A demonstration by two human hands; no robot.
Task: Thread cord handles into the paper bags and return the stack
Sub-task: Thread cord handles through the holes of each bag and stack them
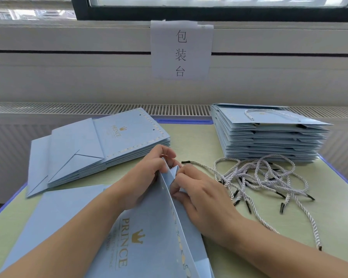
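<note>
- Here, a pale blue paper bag [149, 233] lies at the near middle of the worktop [289, 215], its top edge lifted.
- The left hand [147, 173] curls its fingers [165, 155] round the bag's top edge; the right hand [199, 189] pinches the fold just beside it.
- Loose cords [265, 177] lie right of the hands.
- An unthreaded stack [100, 149] sits far left, a corded stack [269, 135] far right; bare worktop lies between.
</note>
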